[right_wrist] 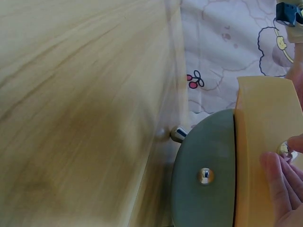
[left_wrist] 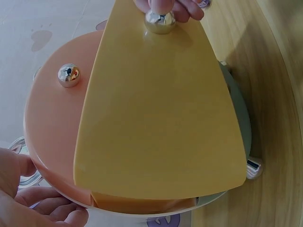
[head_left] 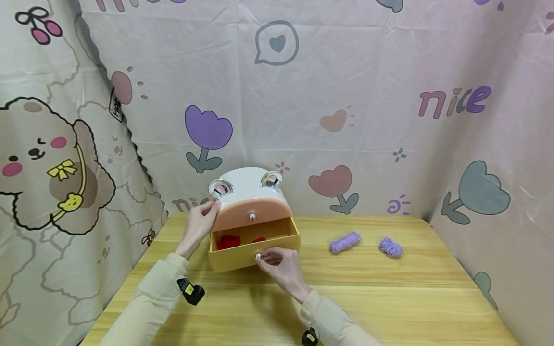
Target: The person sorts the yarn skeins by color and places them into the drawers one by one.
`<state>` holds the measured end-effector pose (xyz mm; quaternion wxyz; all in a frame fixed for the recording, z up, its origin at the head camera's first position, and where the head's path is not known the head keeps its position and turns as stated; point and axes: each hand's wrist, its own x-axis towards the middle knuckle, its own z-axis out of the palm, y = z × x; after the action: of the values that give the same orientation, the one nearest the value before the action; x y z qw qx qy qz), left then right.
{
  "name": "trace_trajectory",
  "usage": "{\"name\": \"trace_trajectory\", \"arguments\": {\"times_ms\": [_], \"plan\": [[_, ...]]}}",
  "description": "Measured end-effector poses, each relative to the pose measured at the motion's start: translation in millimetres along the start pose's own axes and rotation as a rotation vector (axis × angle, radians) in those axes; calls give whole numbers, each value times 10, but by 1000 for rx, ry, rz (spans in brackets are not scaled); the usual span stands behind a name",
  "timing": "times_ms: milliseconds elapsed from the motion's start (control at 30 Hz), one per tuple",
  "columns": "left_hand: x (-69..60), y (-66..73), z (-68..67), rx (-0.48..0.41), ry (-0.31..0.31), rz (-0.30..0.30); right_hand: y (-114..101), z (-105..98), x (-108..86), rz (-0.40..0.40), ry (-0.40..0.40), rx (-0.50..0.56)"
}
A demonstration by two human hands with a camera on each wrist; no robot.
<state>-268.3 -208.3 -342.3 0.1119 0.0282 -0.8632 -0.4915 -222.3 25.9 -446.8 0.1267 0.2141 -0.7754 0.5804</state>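
Note:
A small rounded chest [head_left: 248, 180] with a white shell and two shiny ear-like rings stands on the table. Its yellow middle drawer [head_left: 233, 259] is pulled out, with a red bundle [head_left: 228, 241] and a smaller visible bit of red [head_left: 258, 239] inside. My right hand [head_left: 281, 266] pinches that drawer's silver knob [right_wrist: 285, 150] between thumb and fingers. Against the chest's left side rests my left hand [head_left: 201, 221], near one ear ring [left_wrist: 31, 177], its fingers loosely bent. The pink top drawer [left_wrist: 57, 113] and green bottom drawer [right_wrist: 203, 151] are closed.
Two lilac yarn bundles, one long [head_left: 345, 242] and one rounder [head_left: 390, 247], lie right of the chest on the wooden table [head_left: 389, 298]. A printed cloth [head_left: 277, 96] hangs behind and at both sides. Short silver feet [right_wrist: 178, 134] hold the chest up.

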Motion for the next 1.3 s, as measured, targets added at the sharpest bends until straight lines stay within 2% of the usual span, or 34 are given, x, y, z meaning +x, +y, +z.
{"name": "trace_trajectory", "arguments": {"times_ms": [467, 933, 1300], "plan": [[3, -14, 4, -9, -5, 4, 56, 51, 163, -30, 30, -34], [0, -14, -2, -7, -15, 2, 107, 121, 326, 12, 41, -66], [4, -7, -2, -11, -18, -3, 116, 139, 411, 2, 58, -74]]}}
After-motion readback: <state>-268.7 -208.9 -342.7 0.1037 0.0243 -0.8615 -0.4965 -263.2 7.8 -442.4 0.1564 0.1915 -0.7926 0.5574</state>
